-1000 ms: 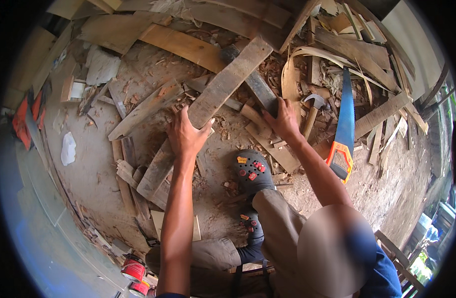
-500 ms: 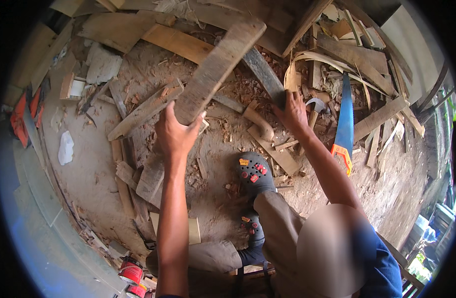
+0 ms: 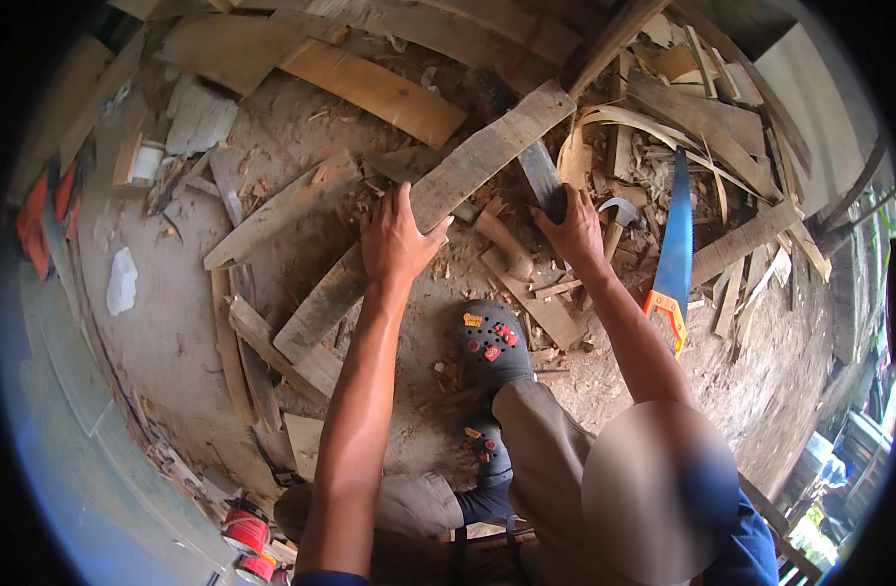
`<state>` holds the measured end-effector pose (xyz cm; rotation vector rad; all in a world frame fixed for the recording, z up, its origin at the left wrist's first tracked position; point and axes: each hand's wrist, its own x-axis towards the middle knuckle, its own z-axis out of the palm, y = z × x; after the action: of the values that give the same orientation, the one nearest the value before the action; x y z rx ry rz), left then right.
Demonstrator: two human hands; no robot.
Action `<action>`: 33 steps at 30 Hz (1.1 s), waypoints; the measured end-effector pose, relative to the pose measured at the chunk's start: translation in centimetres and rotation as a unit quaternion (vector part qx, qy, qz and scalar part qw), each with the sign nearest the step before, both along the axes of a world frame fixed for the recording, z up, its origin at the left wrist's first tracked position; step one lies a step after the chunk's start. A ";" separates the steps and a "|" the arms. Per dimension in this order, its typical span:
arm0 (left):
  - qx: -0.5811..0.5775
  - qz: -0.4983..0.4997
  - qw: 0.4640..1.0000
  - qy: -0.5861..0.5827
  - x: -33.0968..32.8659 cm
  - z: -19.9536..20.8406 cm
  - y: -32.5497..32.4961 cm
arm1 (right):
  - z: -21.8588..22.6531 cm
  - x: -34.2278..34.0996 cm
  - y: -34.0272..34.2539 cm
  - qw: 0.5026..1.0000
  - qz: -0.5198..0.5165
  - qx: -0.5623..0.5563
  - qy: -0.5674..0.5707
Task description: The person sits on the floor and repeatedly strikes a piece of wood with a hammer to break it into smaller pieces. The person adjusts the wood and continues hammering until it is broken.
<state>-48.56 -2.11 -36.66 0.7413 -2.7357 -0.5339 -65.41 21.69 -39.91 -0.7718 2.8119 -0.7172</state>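
My left hand (image 3: pixel 401 234) grips the near end of a worn brown wooden plank (image 3: pixel 492 151), which slants away to the far right. The plank's far part crosses over a dark grey board (image 3: pixel 541 174). On that board's near end, my right hand (image 3: pixel 575 230) is closed, with the thumb on its left side. Just right of my right hand lies a tool with a curved metal head (image 3: pixel 619 208) and a wooden handle. A rounded, carved-looking wood piece (image 3: pixel 506 242) lies between my hands. Whether the plank touches the dark board cannot be made out.
A handsaw with a blue blade (image 3: pixel 678 239) and orange handle leans at the right beside piled scrap wood (image 3: pixel 731 137). Loose boards (image 3: pixel 282 210) lie on the left. My dark clog (image 3: pixel 492 342) stands near the middle. Red cans (image 3: pixel 246 527) sit at the lower left.
My left hand has moved right with the plank, whose far end has swung right and nearer, across the dark board. My right hand stays on the dark board, nearly in place.
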 end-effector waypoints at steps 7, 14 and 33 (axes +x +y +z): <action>-0.024 -0.030 0.997 0.061 3.7 2.0 -1.0 | 2.7 3.5 -2.9 0.989 0.026 -0.049 0.139; -0.002 0.309 0.942 0.132 20.0 2.7 2.4 | 5.9 5.0 -8.7 0.942 0.311 0.002 0.128; 0.667 0.421 0.546 0.283 34.8 -4.5 6.6 | 6.2 2.9 -15.6 0.862 0.479 0.052 0.157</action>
<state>-13.80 4.47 -41.11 1.5537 -0.6772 -2.0367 -62.52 6.14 -33.67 -2.1516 2.1603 -0.2568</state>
